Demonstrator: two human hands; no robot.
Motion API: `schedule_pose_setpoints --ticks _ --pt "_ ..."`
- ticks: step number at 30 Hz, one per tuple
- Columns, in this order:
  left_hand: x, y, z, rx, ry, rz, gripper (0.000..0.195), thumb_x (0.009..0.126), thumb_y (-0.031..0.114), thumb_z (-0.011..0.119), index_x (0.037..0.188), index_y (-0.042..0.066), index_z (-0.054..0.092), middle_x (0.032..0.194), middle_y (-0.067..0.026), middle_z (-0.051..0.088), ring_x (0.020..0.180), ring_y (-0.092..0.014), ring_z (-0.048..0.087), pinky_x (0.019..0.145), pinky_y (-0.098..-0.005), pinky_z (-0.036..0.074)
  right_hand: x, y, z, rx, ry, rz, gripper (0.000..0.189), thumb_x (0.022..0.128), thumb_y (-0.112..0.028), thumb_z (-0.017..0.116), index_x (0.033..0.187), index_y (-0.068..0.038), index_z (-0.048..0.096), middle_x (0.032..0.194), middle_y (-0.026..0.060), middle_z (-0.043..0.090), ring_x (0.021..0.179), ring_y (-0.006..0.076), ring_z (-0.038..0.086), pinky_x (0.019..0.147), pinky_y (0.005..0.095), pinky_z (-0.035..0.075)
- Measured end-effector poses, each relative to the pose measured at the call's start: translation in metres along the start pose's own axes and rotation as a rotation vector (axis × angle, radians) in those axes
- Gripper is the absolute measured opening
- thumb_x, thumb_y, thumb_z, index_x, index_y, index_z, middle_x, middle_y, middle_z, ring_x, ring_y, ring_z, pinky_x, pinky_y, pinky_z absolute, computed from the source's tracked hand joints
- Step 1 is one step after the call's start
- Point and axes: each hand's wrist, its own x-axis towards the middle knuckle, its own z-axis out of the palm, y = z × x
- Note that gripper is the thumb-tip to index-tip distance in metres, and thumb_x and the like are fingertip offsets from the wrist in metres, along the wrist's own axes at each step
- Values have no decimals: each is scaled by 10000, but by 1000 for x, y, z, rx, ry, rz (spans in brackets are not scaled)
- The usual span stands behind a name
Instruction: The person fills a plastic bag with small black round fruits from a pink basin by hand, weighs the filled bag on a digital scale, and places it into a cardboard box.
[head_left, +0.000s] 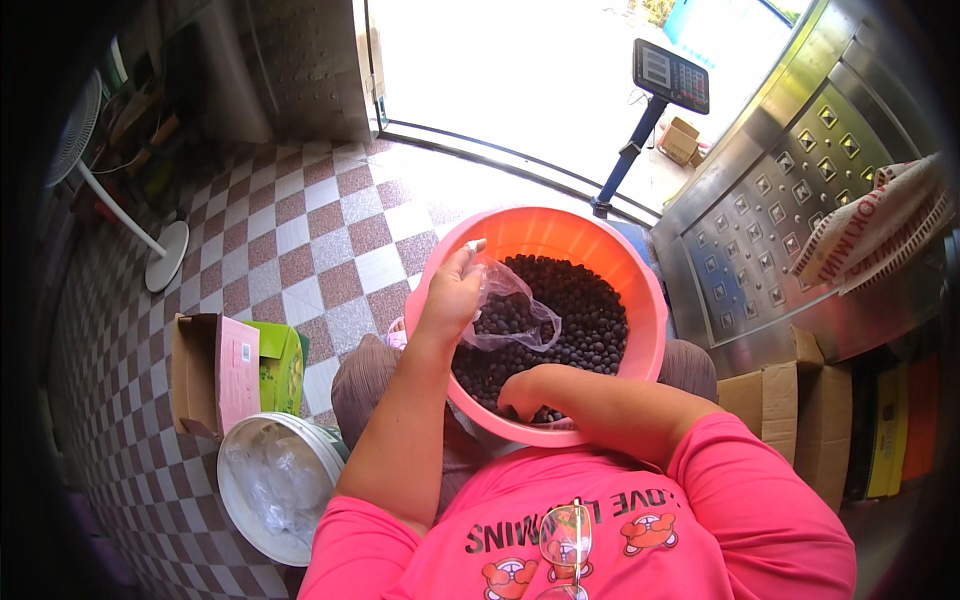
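A large pink plastic basin (651, 315) in front of me holds many small dark round fruits (592, 322). My left hand (454, 289), over the basin's left side, grips the edge of a clear plastic bag (544, 319). That bag lies open over the fruit, with some dark fruits seen in or through it. Down among the fruits at the near side of the basin is my right hand (525, 394), palm down with curled fingers; its fingertips are hidden, so whether it holds any fruit cannot be told.
At the left stand a white bucket (225, 480) of clear plastic bags, a pink box (238, 367), a green box (281, 367) and a white fan (166, 255). Beyond the basin is a platform scale (634, 146) by the doorway. Cardboard boxes (761, 405) and a metal door (750, 225) are on the right.
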Motion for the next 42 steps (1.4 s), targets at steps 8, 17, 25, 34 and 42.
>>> schedule_pose_setpoints --ticks 8,17,25,34,42 --pt "-1 3 -1 -7 -17 -42 334 851 33 417 1180 38 476 677 33 485 492 -14 384 413 -179 305 -35 4 -20 709 -3 77 166 657 -78 585 816 -93 540 638 -1 540 530 95 555 415 228 384" --pt "2 -4 0 1 23 5 364 841 11 395 1200 37 453 729 34 512 494 5 369 413 -148 283 -62 16 -36 1691 548 -446 89 766 -74 586 823 -84 518 742 30 555 560 86 544 356 172 351" --pt "-2 6 0 -19 -19 -75 367 863 12 346 1222 -15 417 1071 -141 536 921 -149 539 758 -244 445 -54 20 -47 2000 710 -775 584 703 104 459 1253 -58 349 1109 147 487 999 279 525 873 374 447" --pt "2 -3 -1 -25 -1 -16 387 846 -16 353 1227 0 419 1023 -120 548 819 -120 546 682 -217 450 -59 29 -41 1719 931 -547 311 707 59 489 1011 0 521 986 145 572 902 215 577 754 342 501" --pt "2 -6 -1 -60 -3 -11 357 846 3 399 1198 30 455 813 -2 553 562 -15 443 476 -153 354 -30 0 -23 879 534 -97 316 675 -14 510 984 -30 577 880 113 604 703 205 608 551 296 508"
